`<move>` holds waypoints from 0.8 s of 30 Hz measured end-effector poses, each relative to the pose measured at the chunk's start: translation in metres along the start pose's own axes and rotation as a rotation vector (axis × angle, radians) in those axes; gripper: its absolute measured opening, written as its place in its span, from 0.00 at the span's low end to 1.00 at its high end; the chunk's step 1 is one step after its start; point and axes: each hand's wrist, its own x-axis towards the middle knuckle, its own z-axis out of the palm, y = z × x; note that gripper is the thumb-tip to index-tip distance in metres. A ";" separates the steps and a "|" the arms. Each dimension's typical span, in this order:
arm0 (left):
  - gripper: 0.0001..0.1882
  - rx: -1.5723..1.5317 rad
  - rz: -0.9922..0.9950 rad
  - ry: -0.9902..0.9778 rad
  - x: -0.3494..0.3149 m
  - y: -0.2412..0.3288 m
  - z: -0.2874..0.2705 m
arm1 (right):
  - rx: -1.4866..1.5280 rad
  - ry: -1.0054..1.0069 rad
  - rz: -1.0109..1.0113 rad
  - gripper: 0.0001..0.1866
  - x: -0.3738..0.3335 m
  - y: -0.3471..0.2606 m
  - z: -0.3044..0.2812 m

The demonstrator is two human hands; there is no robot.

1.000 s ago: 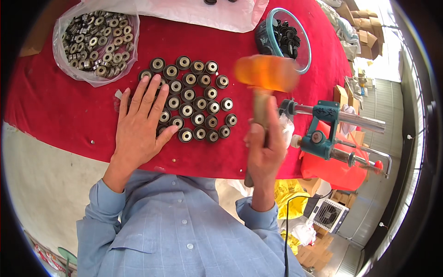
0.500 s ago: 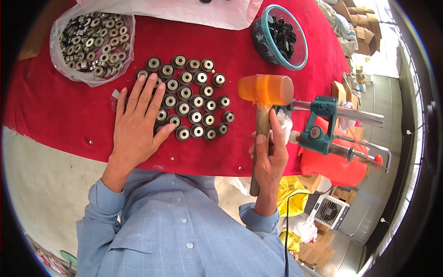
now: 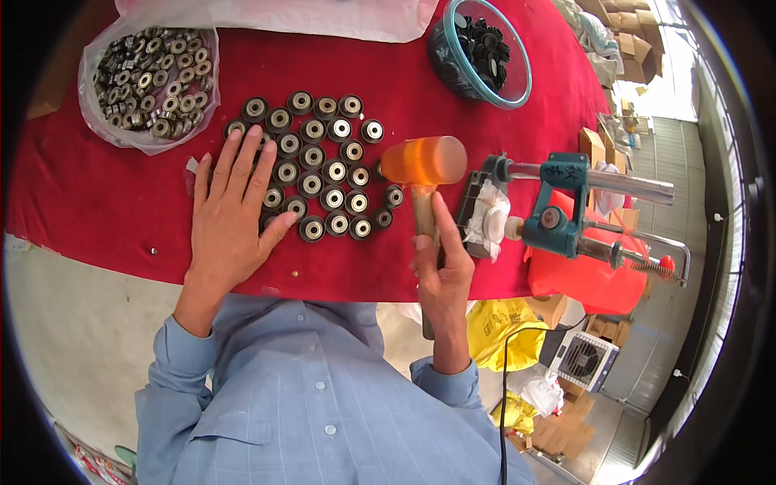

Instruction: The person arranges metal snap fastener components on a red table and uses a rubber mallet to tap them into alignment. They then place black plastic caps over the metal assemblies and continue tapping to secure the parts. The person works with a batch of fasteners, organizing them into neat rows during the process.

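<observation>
My left hand [image 3: 230, 214] lies flat, fingers apart, over the left side of a group of round bearings in black rings [image 3: 334, 170], covering some of them. The group sits on a red cloth in loose rows. With a closed grip, index finger stretched along the handle, my right hand [image 3: 446, 275] holds a mallet [image 3: 424, 160] with an amber head and a wooden handle. Its head is at the group's right edge and partly hides one bearing. Whether it touches that bearing, I cannot tell.
A clear plastic bag [image 3: 212, 121] of loose metal bearings is at the far left. A blue-rimmed bowl [image 3: 525, 77] holds black round parts at the far right. Right of the mallet stands a green hand press [image 3: 558, 218] with steel rods, above a red bag [image 3: 586, 275].
My right hand has brought the mallet leftward, so its head now overlaps the right edge of the bearing group. My left hand stays on the bearings. The whole view has shifted slightly.
</observation>
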 end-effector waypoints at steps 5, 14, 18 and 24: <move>0.47 0.046 0.003 -0.004 0.000 -0.001 0.002 | 0.135 0.151 -0.042 0.30 -0.025 -0.014 -0.024; 0.47 0.054 0.015 0.000 0.000 -0.002 0.001 | 0.015 0.167 -0.127 0.28 -0.067 -0.008 -0.026; 0.46 0.052 0.009 0.021 0.001 -0.002 0.003 | -0.036 0.087 0.051 0.37 -0.049 0.013 0.000; 0.46 0.069 0.013 0.017 0.002 -0.002 0.003 | -0.055 0.065 -0.030 0.35 -0.035 0.000 -0.012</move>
